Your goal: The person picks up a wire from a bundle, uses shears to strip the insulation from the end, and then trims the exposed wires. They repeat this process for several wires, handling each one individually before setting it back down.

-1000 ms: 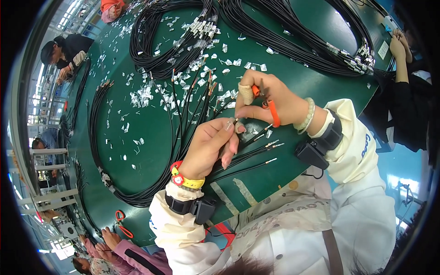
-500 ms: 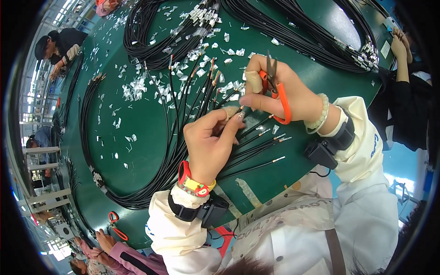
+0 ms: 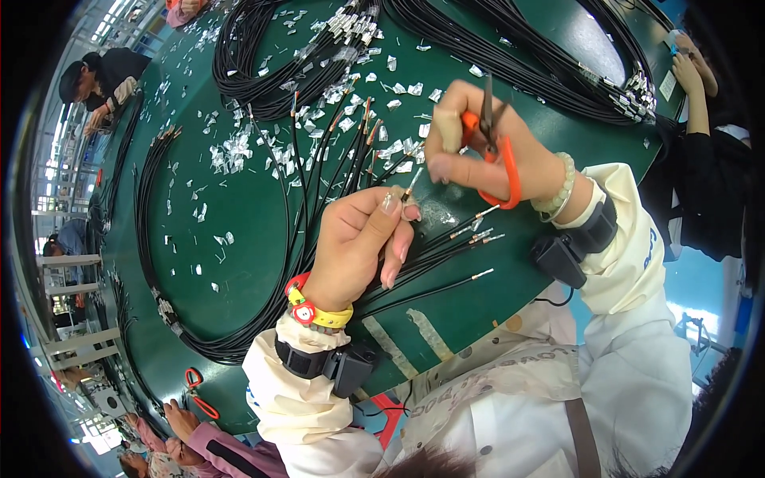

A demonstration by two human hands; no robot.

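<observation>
1. Green surface: bears black cable bundles and loose silver foil scraps. Scraps lie thickest left of centre; too many and too small to count.
2. Left hand, count 1: thumb and forefinger pinching one black cable just below its end. Its pale, slender tip points up, over the surface, between the two hands.
3. Right hand, count 1: fingers curled around one pair of orange-handled scissors. Blades point up, slightly parted. Thumb near the cable tip; contact cannot be confirmed.
4. Loose cable ends right of the left hand: at least 4 with pale tips, fanned out on the surface.
5. Further ends, some copper-coloured, stand out beyond the left hand; overlapping, exact number unclear.
6. Cable bundles: one looped at left, one coiled at top centre, more at upper right, where overlap hides the count. Silver pieces cluster on the last two.
7. Red-handled tool, count 1: lower left, near a co-worker's pink sleeve.
8. Tape strips: 2, near edge of the surface.
</observation>
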